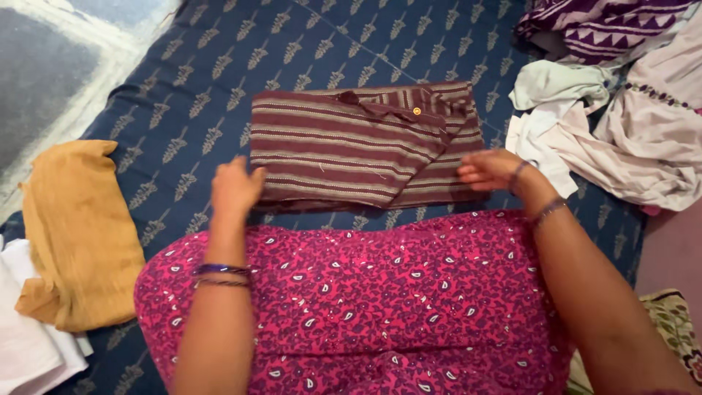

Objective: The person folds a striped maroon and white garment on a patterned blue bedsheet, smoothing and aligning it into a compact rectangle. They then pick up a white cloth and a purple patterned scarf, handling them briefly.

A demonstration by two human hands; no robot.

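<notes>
Head view: striped shirt (351,143) (folded) btwn both hands' fingers (252,179).

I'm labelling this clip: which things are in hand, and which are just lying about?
In hand:
striped maroon folded garment
left hand
right hand

Lying about:
mustard cloth
white folded cloth
heap of unfolded clothes
blue patterned bedsheet

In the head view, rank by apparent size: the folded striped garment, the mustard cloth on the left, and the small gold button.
1. Folded striped garment, between left hand and right hand.
2. Mustard cloth: close to it in size, and nearer the camera, so unsure.
3. Gold button, smallest.
</notes>
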